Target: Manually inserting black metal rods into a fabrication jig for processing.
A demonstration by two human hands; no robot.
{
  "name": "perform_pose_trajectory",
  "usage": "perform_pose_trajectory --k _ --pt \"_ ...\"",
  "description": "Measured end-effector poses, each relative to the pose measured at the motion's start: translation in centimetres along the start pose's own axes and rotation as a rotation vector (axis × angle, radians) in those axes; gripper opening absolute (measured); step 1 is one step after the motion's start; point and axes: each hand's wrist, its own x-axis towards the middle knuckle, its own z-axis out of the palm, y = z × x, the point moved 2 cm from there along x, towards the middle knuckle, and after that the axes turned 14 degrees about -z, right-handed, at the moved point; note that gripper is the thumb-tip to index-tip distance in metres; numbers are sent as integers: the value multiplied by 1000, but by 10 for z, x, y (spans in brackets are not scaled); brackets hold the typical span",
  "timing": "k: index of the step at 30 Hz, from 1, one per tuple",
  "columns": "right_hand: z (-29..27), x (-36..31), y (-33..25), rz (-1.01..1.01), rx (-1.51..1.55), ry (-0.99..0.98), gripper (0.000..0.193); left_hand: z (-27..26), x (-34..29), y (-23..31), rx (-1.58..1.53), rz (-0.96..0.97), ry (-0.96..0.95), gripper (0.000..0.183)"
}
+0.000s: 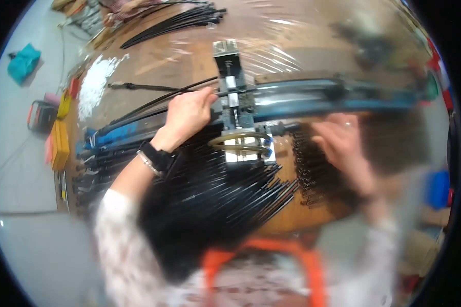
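Beside the black rods (205,179), yellow block (60,145)

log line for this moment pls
left hand: pinching thin black rod at metal fixture | right hand: blurred, grip unclear, near dark rods

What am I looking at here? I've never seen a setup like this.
There's no robot. A fisheye camera on a person's head looks down, so straight edges bend. You see their bare left hand and blurred right hand over a wooden tabletop. Between them stands a metal fixture with curved, yellowish hoses. Many thin black rods lie in front. The left hand is beside the fixture, perhaps pinching a rod. I can't tell whether the right holds anything.
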Motion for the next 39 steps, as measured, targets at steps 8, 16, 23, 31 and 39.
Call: perform_pose_trajectory --k 8,16,23,31,39 --pt "22 -6 -11 150 165 -29 36 6 -1 0 -30 87 6 23" --pt "65 -3 -5 171 502 174 18 16 2 -7 -41 167 146 13" --pt "21 -24 -17 101 123 -419 27 8 15 -41 184 459 355 10" --pt "-1 -113 -119 -51 240 -510 36 -17 -16 -47 483 468 597 12" --pt "1 -81 -98 61 381 -405 31 45 -230 54 245 37 -132 15"
